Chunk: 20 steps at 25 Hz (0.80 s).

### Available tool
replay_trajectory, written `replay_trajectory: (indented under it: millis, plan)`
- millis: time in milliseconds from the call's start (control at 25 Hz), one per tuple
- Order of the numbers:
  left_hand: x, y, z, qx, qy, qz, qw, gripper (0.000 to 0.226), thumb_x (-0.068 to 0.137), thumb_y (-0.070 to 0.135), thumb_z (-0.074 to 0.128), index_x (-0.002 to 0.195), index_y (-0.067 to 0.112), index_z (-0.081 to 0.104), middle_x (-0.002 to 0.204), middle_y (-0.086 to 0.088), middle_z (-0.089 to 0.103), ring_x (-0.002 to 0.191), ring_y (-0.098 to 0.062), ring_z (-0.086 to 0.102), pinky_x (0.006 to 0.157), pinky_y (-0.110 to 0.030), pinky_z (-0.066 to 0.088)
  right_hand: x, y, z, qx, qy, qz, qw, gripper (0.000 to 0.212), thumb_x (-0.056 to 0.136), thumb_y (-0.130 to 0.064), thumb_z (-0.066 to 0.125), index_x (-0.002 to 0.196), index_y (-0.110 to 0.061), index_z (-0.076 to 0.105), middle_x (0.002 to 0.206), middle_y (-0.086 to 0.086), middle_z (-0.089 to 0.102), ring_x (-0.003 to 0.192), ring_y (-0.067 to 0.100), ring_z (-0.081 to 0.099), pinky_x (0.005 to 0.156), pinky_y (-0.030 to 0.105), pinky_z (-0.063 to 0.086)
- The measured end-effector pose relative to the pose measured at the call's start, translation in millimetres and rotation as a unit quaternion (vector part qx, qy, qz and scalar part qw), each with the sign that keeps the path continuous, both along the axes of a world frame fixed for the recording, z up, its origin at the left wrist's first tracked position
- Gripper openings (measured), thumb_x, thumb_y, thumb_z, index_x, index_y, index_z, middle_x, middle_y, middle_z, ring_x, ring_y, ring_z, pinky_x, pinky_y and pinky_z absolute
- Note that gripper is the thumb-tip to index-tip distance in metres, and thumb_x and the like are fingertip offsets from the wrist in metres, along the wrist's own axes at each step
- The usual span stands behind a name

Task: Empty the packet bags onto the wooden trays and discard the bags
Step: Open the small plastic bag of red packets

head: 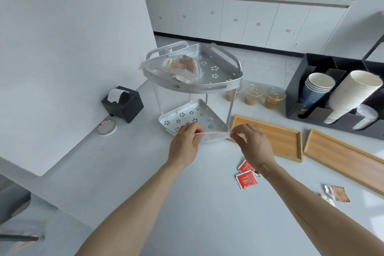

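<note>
I hold a thin clear plastic packet bag (214, 134) stretched between my left hand (186, 141) and right hand (252, 143), each pinching one end, above the pale grey worktop (135, 172). It looks limp, flat and seemingly empty, so I judge discarding comes next. Red square sachets (247, 174) lie at five o'clock of the bag; the light wooden trays (288, 141) at three o'clock are bare.

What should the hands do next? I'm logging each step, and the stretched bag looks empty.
Probably discard the clear bag: left hand and right hand hold it stretched, seemingly empty. Red packets lie loose on the counter; both wooden trays are bare. No bin is visible.
</note>
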<state>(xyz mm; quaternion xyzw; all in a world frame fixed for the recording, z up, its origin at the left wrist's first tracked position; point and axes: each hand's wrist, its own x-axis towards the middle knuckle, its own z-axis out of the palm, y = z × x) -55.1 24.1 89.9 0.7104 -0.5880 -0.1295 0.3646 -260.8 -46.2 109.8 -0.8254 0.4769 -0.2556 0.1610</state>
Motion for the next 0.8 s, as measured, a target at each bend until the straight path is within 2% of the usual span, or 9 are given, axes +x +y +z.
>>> replay_trajectory:
  millis: [120, 200, 280, 360, 440, 560, 680, 800]
  plan:
    - [-22.1, 15.6, 8.6, -0.007, 0.014, -0.067, 0.998, 0.003, 0.093, 0.014, 0.058, 0.095, 0.017, 0.059, 0.093, 0.01, 0.059, 0.089, -0.013, 0.056, 0.076, -0.036, 0.051, -39.3, 20.2, 6.3, 0.029, -0.037, 0.0, 0.999, 0.007, 0.091, -0.025, 0.067, 0.095, -0.02, 0.069, 0.096, -0.006, 0.07, 0.09, 0.019, 0.064, 0.071, 0.035, 0.051]
    - [-42.3, 29.6, 12.4, 0.003, 0.032, -0.113, 0.993, 0.001, 0.092, 0.017, 0.061, 0.093, 0.016, 0.06, 0.089, 0.011, 0.058, 0.085, -0.011, 0.056, 0.076, -0.032, 0.05, -68.8, 37.0, 9.6, 0.069, -0.064, 0.0, 0.996, 0.002, 0.09, -0.022, 0.068, 0.091, -0.024, 0.069, 0.092, -0.01, 0.069, 0.086, 0.011, 0.066, 0.07, 0.024, 0.051]
    - [-67.1, 46.5, 15.7, 0.042, 0.077, -0.161, 0.983, 0.007, 0.092, 0.018, 0.063, 0.088, 0.023, 0.06, 0.086, 0.015, 0.059, 0.081, -0.004, 0.056, 0.076, -0.022, 0.048, -102.4, 59.4, 13.1, 0.121, -0.082, -0.001, 0.989, 0.013, 0.088, -0.022, 0.07, 0.084, -0.034, 0.067, 0.088, -0.015, 0.069, 0.084, 0.002, 0.065, 0.072, 0.012, 0.049]
    - [-91.7, 63.1, 16.2, 0.084, 0.11, -0.213, 0.967, 0.02, 0.091, 0.019, 0.064, 0.082, 0.035, 0.056, 0.083, 0.019, 0.061, 0.078, 0.001, 0.056, 0.075, -0.012, 0.044, -138.6, 86.7, 14.2, 0.169, -0.097, -0.006, 0.981, 0.024, 0.087, -0.024, 0.072, 0.078, -0.044, 0.063, 0.083, -0.016, 0.07, 0.083, 0.0, 0.064, 0.073, 0.01, 0.048]
    - [-116.4, 76.1, 12.9, 0.119, 0.119, -0.258, 0.951, 0.026, 0.091, 0.021, 0.065, 0.081, 0.042, 0.055, 0.083, 0.024, 0.062, 0.076, 0.002, 0.056, 0.074, -0.008, 0.042, -174.5, 117.2, 13.2, 0.204, -0.111, -0.022, 0.972, 0.018, 0.086, -0.026, 0.073, 0.079, -0.042, 0.066, 0.081, -0.014, 0.07, 0.08, 0.006, 0.065, 0.069, 0.013, 0.049]
    - [-150.3, 85.4, 5.6, 0.142, 0.124, -0.3, 0.935, 0.019, 0.091, 0.021, 0.065, 0.084, 0.038, 0.061, 0.086, 0.023, 0.064, 0.079, 0.0, 0.058, 0.075, -0.008, 0.043, -216.6, 155.7, 7.8, 0.22, -0.136, -0.057, 0.964, 0.011, 0.085, -0.028, 0.072, 0.083, -0.037, 0.067, 0.082, -0.012, 0.071, 0.075, 0.014, 0.066, 0.066, 0.017, 0.05]
    - [-183.1, 80.4, 0.9, 0.137, 0.098, -0.323, 0.931, 0.004, 0.092, 0.02, 0.064, 0.09, 0.023, 0.066, 0.088, 0.013, 0.066, 0.085, -0.005, 0.058, 0.079, -0.017, 0.046, -243.5, 177.4, -1.5, 0.21, -0.166, -0.115, 0.957, 0.019, 0.083, -0.02, 0.075, 0.078, -0.036, 0.067, 0.077, -0.012, 0.07, 0.069, 0.014, 0.065, 0.063, 0.018, 0.051]
    - [-210.1, 72.4, -2.1, 0.122, 0.064, -0.332, 0.933, 0.004, 0.092, 0.022, 0.063, 0.092, 0.02, 0.067, 0.088, 0.013, 0.064, 0.089, -0.006, 0.058, 0.082, -0.026, 0.048, -258.4, 189.0, -10.3, 0.173, -0.158, -0.156, 0.96, 0.024, 0.082, -0.013, 0.076, 0.078, -0.034, 0.066, 0.077, -0.011, 0.067, 0.069, 0.014, 0.063, 0.061, 0.017, 0.05]
